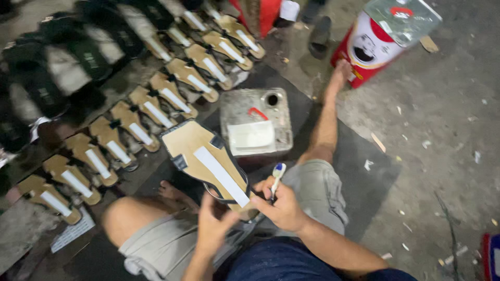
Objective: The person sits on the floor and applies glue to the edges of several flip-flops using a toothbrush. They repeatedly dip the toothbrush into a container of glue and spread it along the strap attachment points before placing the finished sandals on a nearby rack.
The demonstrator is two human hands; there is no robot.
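Note:
My left hand [212, 228] grips the near end of a tan sandal sole [208, 158] with a black rim, black straps and a white strip down its middle. The sole is tilted up over my lap, its far end pointing away from me. My right hand [281, 205] is closed around a toothbrush [277, 174] with a white and blue head, held upright beside the near end of the sole. I sit on the ground with bare knees and grey shorts.
Two rows of like tan sandals [130, 122] run diagonally at the left, with dark ones [67, 62] behind. A square grey tin can [255, 122] with a round opening stands just ahead. A red and white tin [380, 41] stands by my foot at the far right.

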